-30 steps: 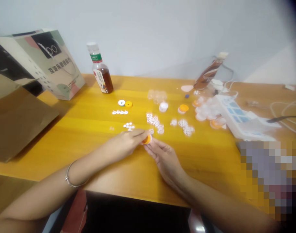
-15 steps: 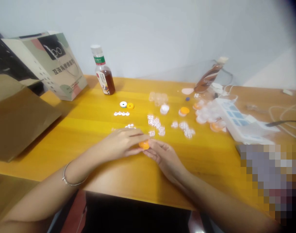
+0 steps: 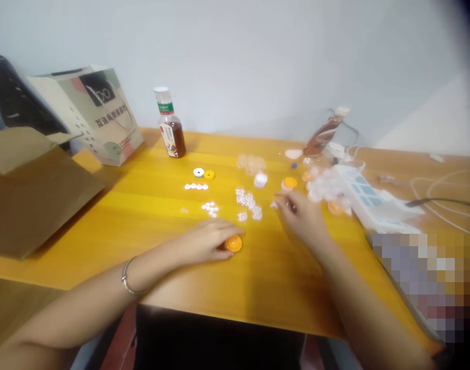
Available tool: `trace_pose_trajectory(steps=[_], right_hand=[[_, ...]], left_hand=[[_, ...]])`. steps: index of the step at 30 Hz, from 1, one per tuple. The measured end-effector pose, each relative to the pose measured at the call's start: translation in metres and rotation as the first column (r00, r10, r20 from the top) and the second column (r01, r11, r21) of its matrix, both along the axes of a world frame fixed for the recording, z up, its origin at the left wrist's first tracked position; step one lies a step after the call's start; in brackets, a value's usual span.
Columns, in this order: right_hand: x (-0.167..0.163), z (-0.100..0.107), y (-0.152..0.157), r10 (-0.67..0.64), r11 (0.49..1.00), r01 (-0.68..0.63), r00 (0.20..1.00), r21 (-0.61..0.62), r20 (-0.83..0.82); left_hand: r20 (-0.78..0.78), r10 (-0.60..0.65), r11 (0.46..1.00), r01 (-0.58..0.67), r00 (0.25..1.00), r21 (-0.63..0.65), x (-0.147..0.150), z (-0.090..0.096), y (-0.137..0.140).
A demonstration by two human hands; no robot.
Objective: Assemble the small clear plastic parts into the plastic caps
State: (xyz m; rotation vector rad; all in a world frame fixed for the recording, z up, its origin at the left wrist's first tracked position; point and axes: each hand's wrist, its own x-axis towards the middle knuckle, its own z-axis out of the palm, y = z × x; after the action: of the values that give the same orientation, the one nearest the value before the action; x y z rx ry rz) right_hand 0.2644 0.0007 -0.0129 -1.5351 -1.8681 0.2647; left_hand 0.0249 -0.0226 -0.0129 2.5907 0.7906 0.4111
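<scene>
Head view showed the left hand (image 3: 206, 241) half-curled round an orange cap (image 3: 235, 242) below frame centre, probably best held level, while the right hand (image 3: 303, 216), fingers bent, hovered centre-right, its hold unclear.

Right fingers (image 3: 285, 209) — blurry, their hold unclear

Bright orange cap (image 3: 234, 243), white pieces (image 3: 241, 199) with reddish patterning, yellow-orange table (image 3: 289, 288), pale grey-blue wall (image 3: 235, 67), silver bracelet (image 3: 125, 278).
</scene>
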Motion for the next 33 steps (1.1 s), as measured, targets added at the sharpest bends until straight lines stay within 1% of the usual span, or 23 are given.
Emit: trace_pose_trajectory(steps=[1,2,3,5,7,9,12,14,15,17,18,19,20,22,23,25,26,28,29,31,33], right_hand=[[0.009,-0.005,0.007,-0.011,0.998,0.002,0.992,0.071,0.128],[0.016,-0.011,0.013,-0.015,0.994,-0.011,0.972,0.109,0.236],[0.02,-0.017,0.017,-0.022,0.991,-0.021,0.947,0.131,0.321],[0.023,-0.026,0.021,-0.024,0.993,-0.03,0.898,0.115,0.438],[0.021,-0.031,0.022,-0.017,0.997,-0.023,0.876,0.076,0.483],[0.018,-0.03,0.022,-0.011,0.999,-0.013,0.87,0.045,0.493],[0.016,-0.023,0.02,0.012,1.0,-0.022,0.881,0.017,0.472],[0.013,-0.017,0.018,0.019,1.0,-0.027,0.918,0.016,0.395],[0.011,-0.014,0.017,0.012,1.0,-0.019,0.947,0.018,0.321],[0.002,-0.009,0.012,-0.013,1.0,0.013,0.996,0.004,0.083],[-0.004,-0.008,0.009,-0.017,1.0,0.016,0.997,-0.021,-0.071],[-0.011,-0.006,0.006,-0.015,0.998,0.002,0.972,-0.058,-0.233],[-0.018,-0.005,0.003,-0.02,0.994,-0.021,0.927,-0.104,-0.376],[-0.033,-0.003,-0.002,-0.025,0.978,-0.097,0.821,-0.182,-0.57],[-0.039,-0.002,-0.005,-0.019,0.969,-0.14,0.778,-0.202,-0.628],[-0.047,0.0,-0.009,0.002,0.945,-0.227,0.723,-0.235,-0.691],[-0.05,0.0,-0.01,0.019,0.925,-0.28,0.708,-0.256,-0.706],[-0.052,0.002,-0.012,0.061,0.883,-0.368,0.704,-0.29,-0.708],[-0.053,0.002,-0.013,0.08,0.872,-0.389,0.711,-0.296,-0.699],[-0.052,0.002,-0.014,0.09,0.884,-0.373,0.729,-0.283,-0.679],[-0.052,0.001,-0.014,0.058,0.913,-0.318,0.723,-0.257,-0.689]], left_hand=[[0.005,-0.003,1.0,0.003,1.0,0.0,0.001,-0.002,0.0],[0.012,-0.008,1.0,0.008,1.0,-0.002,0.001,-0.003,0.0],[0.019,-0.014,1.0,0.014,1.0,-0.004,0.002,-0.004,0.0],[0.032,-0.029,1.0,0.03,0.999,-0.004,0.002,-0.004,0.0],[0.05,-0.043,0.999,0.043,0.998,-0.005,0.003,-0.003,0.0],[0.083,-0.016,1.0,0.016,0.996,-0.003,0.004,-0.002,0.002],[0.144,0.123,0.992,-0.126,0.982,0.015,0.007,-0.002,0.009],[0.174,0.178,0.982,-0.188,0.968,0.037,0.011,-0.004,0.016],[0.185,0.172,0.982,-0.184,0.967,0.049,0.013,-0.006,0.02],[0.199,0.124,0.988,-0.139,0.972,0.062,0.017,-0.011,0.027],[0.202,0.098,0.992,-0.113,0.974,0.064,0.018,-0.013,0.031],[0.204,0.078,0.994,-0.092,0.976,0.06,0.02,-0.015,0.033],[0.212,0.072,0.995,-0.085,0.975,0.052,0.021,-0.016,0.035],[0.272,0.111,0.992,-0.123,0.956,0.026,0.022,-0.016,0.037],[0.324,0.15,0.987,-0.161,0.934,0.01,0.022,-0.014,0.037],[0.436,0.199,0.977,-0.212,0.878,-0.019,0.022,-0.009,0.036],[0.477,0.192,0.978,-0.205,0.858,-0.026,0.021,-0.007,0.035],[0.513,0.132,0.99,-0.137,0.848,-0.029,0.02,-0.004,0.033],[0.517,0.105,0.994,-0.104,0.849,-0.031,0.019,-0.003,0.032],[0.517,0.11,0.994,-0.095,0.849,-0.056,0.018,-0.005,0.03],[0.51,0.161,0.987,-0.13,0.845,-0.097,0.018,-0.009,0.028]])
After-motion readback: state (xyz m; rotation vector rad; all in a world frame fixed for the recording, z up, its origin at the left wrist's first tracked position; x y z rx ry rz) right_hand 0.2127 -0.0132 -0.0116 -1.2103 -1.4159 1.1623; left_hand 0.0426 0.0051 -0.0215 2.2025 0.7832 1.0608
